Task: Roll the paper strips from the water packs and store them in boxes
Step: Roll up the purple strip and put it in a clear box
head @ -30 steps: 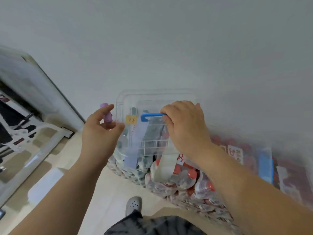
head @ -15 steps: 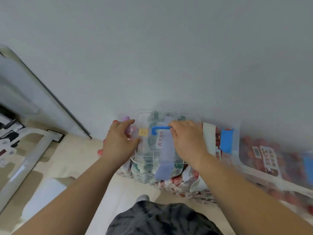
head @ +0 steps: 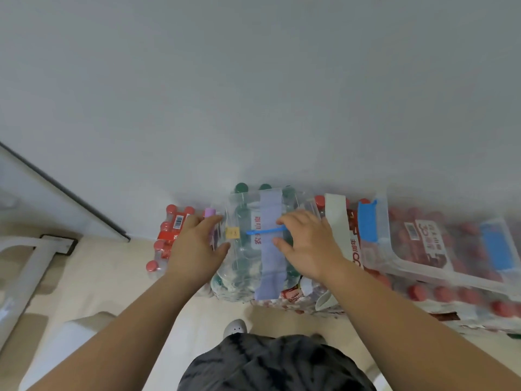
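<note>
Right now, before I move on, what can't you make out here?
Head view only.
Clear box: see-through, water packs show beneath it; contents cannot be told.
Lilac thing: mostly behind the left hand; unclear what it is or whether it is held.
Second box, right: motion-blurred, cut by the frame edge; labels unreadable.
Right hand covers part of the blue handle.

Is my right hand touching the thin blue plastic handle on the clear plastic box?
Cannot tell. The head view shows one end of the blue handle vanish beneath the right hand, but contact or a gap is not plain.
</note>
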Motion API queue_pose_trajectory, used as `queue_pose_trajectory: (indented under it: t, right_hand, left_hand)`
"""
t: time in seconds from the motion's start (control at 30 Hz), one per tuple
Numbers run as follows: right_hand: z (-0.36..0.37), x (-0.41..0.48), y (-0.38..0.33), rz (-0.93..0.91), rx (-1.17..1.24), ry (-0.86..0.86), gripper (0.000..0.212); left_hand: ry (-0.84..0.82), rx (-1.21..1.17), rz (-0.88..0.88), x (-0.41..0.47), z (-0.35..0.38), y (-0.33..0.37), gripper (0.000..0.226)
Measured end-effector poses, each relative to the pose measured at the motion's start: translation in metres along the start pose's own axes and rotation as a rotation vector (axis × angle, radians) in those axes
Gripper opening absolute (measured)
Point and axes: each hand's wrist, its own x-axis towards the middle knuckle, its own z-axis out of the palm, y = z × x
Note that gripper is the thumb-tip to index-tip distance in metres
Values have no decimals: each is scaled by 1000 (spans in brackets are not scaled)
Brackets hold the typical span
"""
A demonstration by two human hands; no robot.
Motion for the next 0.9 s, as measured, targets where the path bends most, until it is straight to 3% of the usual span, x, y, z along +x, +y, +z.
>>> queue_pose_trajectory:
  t: [0.2, 0.33, 0.47, 0.6, 0.73, 0.9]
  right_hand:
    - [-21, -16, 15, -38, 72, 97, 38]
    - [-60, -34, 22, -9, 355, 234, 31]
    - [-111, -59, 47, 42, 680, 398, 23]
    - [-142, -72, 99, 96, 945, 385, 28]
    - [-156, -84, 149, 84, 1037, 344, 11]
    - [-168, -93, 195, 122, 1059, 285, 10]
  left_hand:
    - [129, -101, 139, 4, -7, 61, 35]
    - [170, -317, 279, 8, -2, 119, 25]
    - [88, -455, 417, -1, 14, 187, 33]
    - [-49, -479, 534, -17, 43, 247, 36]
    - [-125, -471, 504, -27, 75, 292, 33]
    - [-109, -444, 371, -37, 104, 332, 27]
